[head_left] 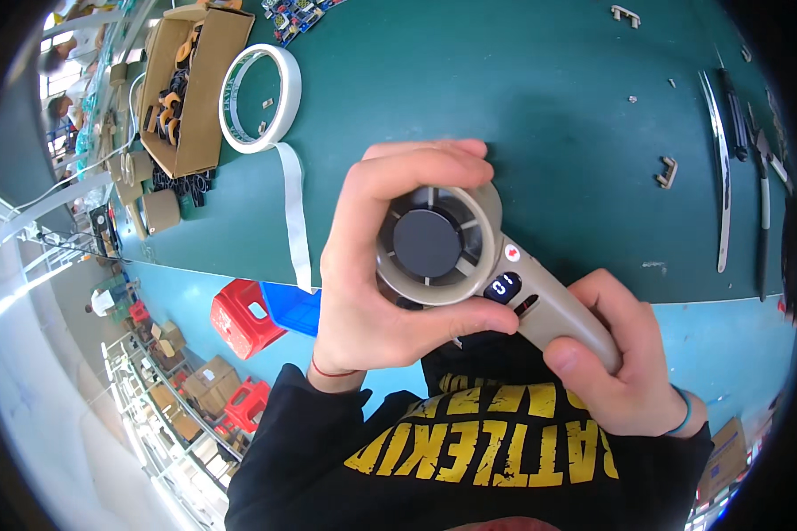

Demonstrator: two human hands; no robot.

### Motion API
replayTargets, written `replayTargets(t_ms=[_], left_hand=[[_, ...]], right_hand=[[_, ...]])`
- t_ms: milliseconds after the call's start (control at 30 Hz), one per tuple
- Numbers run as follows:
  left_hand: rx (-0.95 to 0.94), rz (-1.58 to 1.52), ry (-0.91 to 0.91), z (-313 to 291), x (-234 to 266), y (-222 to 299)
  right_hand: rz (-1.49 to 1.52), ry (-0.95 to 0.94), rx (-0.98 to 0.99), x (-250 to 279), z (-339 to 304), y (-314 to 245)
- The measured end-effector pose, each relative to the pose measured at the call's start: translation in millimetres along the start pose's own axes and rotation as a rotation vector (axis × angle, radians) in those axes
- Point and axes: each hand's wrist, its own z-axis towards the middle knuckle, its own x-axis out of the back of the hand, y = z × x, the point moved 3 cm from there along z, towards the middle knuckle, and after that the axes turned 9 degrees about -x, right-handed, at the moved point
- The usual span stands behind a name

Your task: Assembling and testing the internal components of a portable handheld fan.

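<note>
A beige handheld fan [553, 301] is held up over the near edge of the green table, its round head to the left and its handle slanting down to the right. My left hand [363, 257] curls around the fan's head, with the thumb along its lower rim near a small lit display [503, 287]. Around the lower end of the handle, my right hand [615, 363] is closed, its thumb lying on the front. A dark round hub fills the middle of the fan's head. Below the display is a small red-marked slot, partly covered by my left thumb.
A roll of white tape [288, 97] stands at the left, its loose strip hanging toward the table [522, 97] edge. Behind it is a cardboard box [205, 97] of small parts. Tweezers [722, 177], a cutter and pliers lie at the right, near small beige clips [667, 173]. Red stools and a blue bin [294, 307] stand below.
</note>
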Motion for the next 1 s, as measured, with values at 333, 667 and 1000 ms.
replayTargets(t_ms=[333,667,1000], left_hand=[[0.017,0.009,-0.062,4.7,0.0,3.8],[0.021,0.006,-0.115,6.2,2.4,3.8],[0.03,-0.025,0.043,1.1,0.8,8.2]], right_hand=[[-0.061,0.065,0.018,-8.0,0.0,1.4],[0.046,0.059,-0.046,-13.0,-0.2,6.7],[0.259,-0.108,-0.037,-23.1,-2.4,18.9]])
